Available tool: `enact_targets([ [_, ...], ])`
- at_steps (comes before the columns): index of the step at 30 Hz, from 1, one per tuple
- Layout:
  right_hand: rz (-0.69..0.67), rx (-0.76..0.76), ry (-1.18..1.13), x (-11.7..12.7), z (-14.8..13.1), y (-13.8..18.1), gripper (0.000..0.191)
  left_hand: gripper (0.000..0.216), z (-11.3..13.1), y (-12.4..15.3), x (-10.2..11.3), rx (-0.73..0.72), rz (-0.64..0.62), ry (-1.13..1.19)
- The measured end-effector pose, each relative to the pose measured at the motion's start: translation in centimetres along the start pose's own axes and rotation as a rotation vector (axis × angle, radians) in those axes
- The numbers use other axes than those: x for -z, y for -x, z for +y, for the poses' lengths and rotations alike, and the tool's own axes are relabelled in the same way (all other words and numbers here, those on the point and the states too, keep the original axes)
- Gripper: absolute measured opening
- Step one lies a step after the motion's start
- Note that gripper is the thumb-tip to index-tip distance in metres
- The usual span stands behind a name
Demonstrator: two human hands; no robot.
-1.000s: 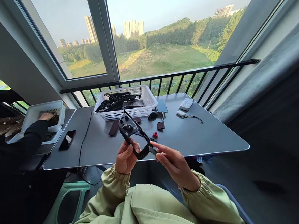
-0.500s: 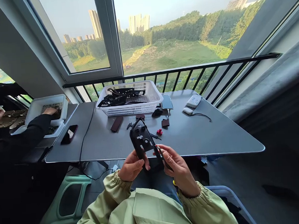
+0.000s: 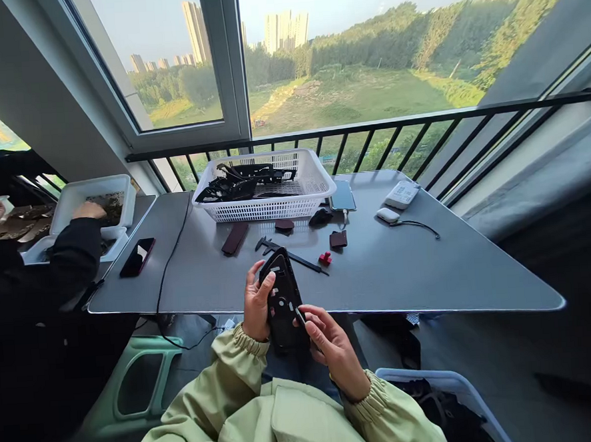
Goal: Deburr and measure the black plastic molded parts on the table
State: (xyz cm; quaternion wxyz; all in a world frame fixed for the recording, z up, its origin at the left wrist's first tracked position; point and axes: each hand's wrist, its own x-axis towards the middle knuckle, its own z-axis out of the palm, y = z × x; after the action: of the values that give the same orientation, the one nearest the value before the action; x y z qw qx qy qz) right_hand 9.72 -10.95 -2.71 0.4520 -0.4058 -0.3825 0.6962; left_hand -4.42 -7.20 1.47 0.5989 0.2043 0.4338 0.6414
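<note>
The black plastic shell is held upright before the person's torso, its far end overlapping the near edge of the table in view and not resting on it. The left hand grips the shell's left side, with the fingers curled around its edge. The right hand is at the shell's lower right, its thumb and forefinger pressed together and pinching a thin pin at the shell's face; the pin is too small to identify further. Beyond the hands lie a caliper and a red part. Farther on stands a white basket holding black parts. At far left, a co-worker's hand rests inside a white tray.
</note>
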Motion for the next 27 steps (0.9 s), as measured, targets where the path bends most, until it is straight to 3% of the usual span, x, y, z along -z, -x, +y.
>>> enact_targets([
  [7, 0.314, 0.106, -0.045, 3.0, 3.2, -0.2, 0.045, 0.046, -1.6, -1.3, 0.6, -0.046, 0.067, -0.02],
  [9, 0.326, 0.093, -0.022, 3.8, 4.2, 0.3, 0.046, 0.046, -1.7, -1.4, 0.7, -0.061, 0.078, -0.031],
  [13, 0.209, -0.038, 0.059, 4.3, 5.1, 1.5, 0.052, 0.047, -1.8, -1.3, 0.7, -0.052, 0.086, -0.059],
  [16, 0.21, 0.04, 0.195, 4.7, 3.9, 1.7, 0.049, 0.047, -2.0, -1.3, 0.8, -0.045, 0.078, -0.079],
  [20, 0.232, 0.316, 0.583, 4.9, 0.5, 0.9, 0.045, 0.047, -2.2, -1.0, 0.9, -0.041, 0.081, -0.094],
  [23, 0.156, 0.424, 0.866, 3.9, -1.6, 0.0, 0.041, 0.047, -2.4, -0.8, 0.8, -0.016, 0.063, -0.096],
  [27, 0.086, 0.506, 1.102, 2.4, -2.5, -1.0, 0.038, 0.046, -2.3, -0.6, 0.8, -0.015, 0.058, -0.117],
])
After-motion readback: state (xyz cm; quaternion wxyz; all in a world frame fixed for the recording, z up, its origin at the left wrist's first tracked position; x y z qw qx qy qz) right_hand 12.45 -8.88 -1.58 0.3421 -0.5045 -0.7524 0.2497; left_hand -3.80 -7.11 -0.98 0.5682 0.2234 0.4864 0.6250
